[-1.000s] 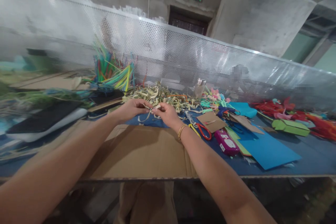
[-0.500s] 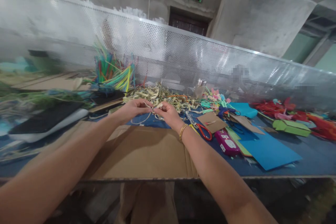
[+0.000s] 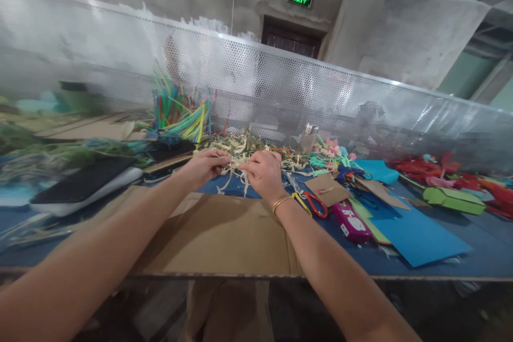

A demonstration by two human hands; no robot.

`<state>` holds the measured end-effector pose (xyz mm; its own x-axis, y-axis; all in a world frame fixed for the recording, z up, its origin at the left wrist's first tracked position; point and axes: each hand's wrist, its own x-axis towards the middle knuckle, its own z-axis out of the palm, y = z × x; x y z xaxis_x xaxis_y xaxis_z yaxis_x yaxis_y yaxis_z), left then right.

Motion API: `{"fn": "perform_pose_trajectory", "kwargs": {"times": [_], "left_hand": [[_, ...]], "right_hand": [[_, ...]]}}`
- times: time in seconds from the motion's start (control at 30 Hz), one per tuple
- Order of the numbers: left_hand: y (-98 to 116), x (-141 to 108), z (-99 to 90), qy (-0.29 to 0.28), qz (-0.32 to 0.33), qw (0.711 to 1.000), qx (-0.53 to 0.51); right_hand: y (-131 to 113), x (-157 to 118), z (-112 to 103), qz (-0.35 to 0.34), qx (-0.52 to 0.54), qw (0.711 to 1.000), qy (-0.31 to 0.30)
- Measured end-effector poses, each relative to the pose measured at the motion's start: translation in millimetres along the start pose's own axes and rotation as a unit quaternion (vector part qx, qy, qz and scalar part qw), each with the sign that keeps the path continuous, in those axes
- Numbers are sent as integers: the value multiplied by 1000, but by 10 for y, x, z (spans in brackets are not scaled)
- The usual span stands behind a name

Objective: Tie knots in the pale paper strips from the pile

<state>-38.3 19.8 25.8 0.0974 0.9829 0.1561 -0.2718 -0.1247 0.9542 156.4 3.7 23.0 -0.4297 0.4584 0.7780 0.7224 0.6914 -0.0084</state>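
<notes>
My left hand (image 3: 209, 165) is closed in a pinch, with a thin pale strip (image 3: 229, 158) showing at its fingertips. Just to its right, my right hand (image 3: 262, 172) has its fingers curled and its thumb side turned towards the left hand. Whatever lies within the right fingers is hidden. Both hands are over the near edge of a tangled pile of pale, greenish strips (image 3: 240, 143). Some loose strip ends hang below the fingers onto the blue table covering. A flat cardboard sheet (image 3: 216, 240) lies under my forearms.
Right of my wrist lie red-handled scissors (image 3: 318, 206), a purple box (image 3: 351, 223) and blue sheets (image 3: 420, 232). Coloured pipe-like stems (image 3: 180, 112) stand at the back left. A black-topped white object (image 3: 86, 184) sits left. A perforated metal screen (image 3: 280, 83) runs behind.
My hands have moved apart from a shared pinch at the fingertips. The right hand has turned over, showing its back, and shifted slightly right. The whole view has shifted a little.
</notes>
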Motion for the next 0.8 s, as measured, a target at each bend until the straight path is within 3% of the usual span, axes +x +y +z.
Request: {"fn": "perform_pose_trajectory", "kwargs": {"times": [0.2,0.8], "left_hand": [[-11,0,7,5,-10,999,-49],[-40,29,-33,-23,2,998,-53]], "right_hand": [[-19,9,-12,-29,-19,999,-22],[-23,10,-16,-38,-45,998,-33]]}}
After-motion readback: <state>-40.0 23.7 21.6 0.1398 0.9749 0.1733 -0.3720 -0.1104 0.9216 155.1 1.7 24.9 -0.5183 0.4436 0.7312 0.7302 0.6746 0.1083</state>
